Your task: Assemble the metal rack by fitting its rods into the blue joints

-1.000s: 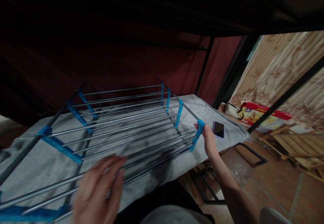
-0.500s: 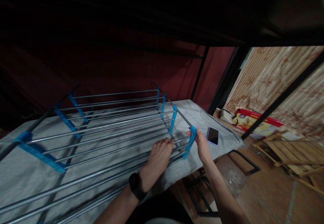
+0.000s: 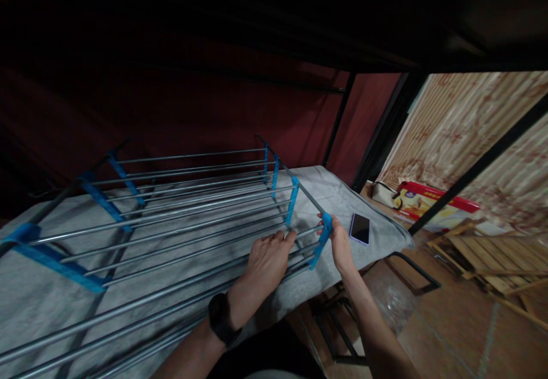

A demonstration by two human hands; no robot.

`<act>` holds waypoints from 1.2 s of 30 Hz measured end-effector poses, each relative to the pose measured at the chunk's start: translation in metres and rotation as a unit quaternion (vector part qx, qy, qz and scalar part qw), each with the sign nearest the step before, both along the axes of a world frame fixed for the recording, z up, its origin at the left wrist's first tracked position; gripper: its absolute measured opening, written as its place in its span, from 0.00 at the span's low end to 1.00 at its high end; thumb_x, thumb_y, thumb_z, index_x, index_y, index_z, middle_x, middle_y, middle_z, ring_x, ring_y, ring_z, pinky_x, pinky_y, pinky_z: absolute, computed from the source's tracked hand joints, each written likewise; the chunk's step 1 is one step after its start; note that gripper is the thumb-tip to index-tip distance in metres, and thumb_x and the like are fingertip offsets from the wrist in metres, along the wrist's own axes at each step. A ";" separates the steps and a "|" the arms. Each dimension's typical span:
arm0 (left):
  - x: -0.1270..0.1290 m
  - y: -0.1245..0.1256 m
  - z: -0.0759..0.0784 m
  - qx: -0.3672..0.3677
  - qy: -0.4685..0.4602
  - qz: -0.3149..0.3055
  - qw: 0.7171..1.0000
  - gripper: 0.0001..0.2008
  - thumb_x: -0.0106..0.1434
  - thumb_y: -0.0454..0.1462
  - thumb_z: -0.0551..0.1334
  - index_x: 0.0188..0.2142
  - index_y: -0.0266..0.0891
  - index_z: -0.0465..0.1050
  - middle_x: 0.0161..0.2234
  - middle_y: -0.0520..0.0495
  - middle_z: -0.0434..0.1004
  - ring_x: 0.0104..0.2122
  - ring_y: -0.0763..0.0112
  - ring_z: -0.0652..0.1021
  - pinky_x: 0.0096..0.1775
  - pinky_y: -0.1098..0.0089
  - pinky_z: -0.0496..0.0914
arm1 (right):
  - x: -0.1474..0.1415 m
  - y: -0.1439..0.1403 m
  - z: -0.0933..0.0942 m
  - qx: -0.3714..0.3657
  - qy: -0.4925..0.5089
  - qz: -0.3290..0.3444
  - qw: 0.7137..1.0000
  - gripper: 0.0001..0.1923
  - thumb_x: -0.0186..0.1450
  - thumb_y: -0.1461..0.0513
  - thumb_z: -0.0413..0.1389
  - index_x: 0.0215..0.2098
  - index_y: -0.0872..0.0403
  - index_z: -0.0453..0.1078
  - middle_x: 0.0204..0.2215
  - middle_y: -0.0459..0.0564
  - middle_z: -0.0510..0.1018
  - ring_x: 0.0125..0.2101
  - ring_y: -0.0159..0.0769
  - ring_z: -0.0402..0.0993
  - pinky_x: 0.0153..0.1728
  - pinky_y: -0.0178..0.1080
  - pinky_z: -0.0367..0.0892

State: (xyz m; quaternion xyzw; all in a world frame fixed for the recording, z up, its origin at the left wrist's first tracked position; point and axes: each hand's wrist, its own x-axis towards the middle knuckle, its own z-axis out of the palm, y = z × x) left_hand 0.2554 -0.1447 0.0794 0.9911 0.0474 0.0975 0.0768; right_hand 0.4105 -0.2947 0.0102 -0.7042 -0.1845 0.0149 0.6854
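Observation:
A rack (image 3: 180, 213) of long grey metal rods and blue plastic side brackets lies on its side on a grey cloth-covered surface (image 3: 338, 196). My right hand (image 3: 340, 245) grips the nearest blue bracket (image 3: 324, 236) at the rack's right end. My left hand (image 3: 268, 259), a black watch on its wrist, rests with fingers curled over the rods just left of that bracket.
A phone (image 3: 360, 229) lies face up on the cloth right of my right hand. Beyond the edge are a red box (image 3: 432, 205), a white bag (image 3: 385, 194), wooden slats (image 3: 496, 259) and a black metal frame (image 3: 411, 267) on the tiled floor. A dark red curtain hangs behind.
My left hand moved from the near left of the rods across to the right end and settled on the rods beside the bracket. My right hand stayed on the bracket.

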 end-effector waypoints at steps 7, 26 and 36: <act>0.037 -0.027 0.000 -0.037 -0.004 -0.046 0.998 0.15 0.69 0.32 0.49 0.52 0.34 0.66 0.49 0.38 0.75 0.48 0.60 0.77 0.48 0.63 0.70 | -0.003 -0.002 0.002 -0.016 0.011 0.007 1.000 0.34 0.67 0.40 0.41 0.51 0.54 0.73 0.39 0.51 0.81 0.41 0.45 0.76 0.42 0.44 0.69; 0.073 -0.053 -0.002 -0.089 -0.001 0.005 0.996 0.10 0.70 0.40 0.52 0.45 0.40 0.69 0.40 0.44 0.78 0.40 0.62 0.79 0.41 0.64 0.68 | -0.005 0.001 0.008 -0.009 -0.069 -0.014 0.997 0.24 0.70 0.47 0.41 0.41 0.50 0.73 0.39 0.48 0.79 0.43 0.40 0.72 0.50 0.42 0.64; 0.074 -0.056 0.001 -0.096 -0.002 0.009 0.995 0.12 0.71 0.41 0.51 0.45 0.41 0.70 0.39 0.43 0.78 0.41 0.60 0.79 0.42 0.62 0.67 | -0.011 0.006 0.015 0.004 -0.041 -0.028 0.999 0.23 0.67 0.51 0.43 0.46 0.51 0.76 0.44 0.48 0.81 0.49 0.42 0.73 0.55 0.44 0.64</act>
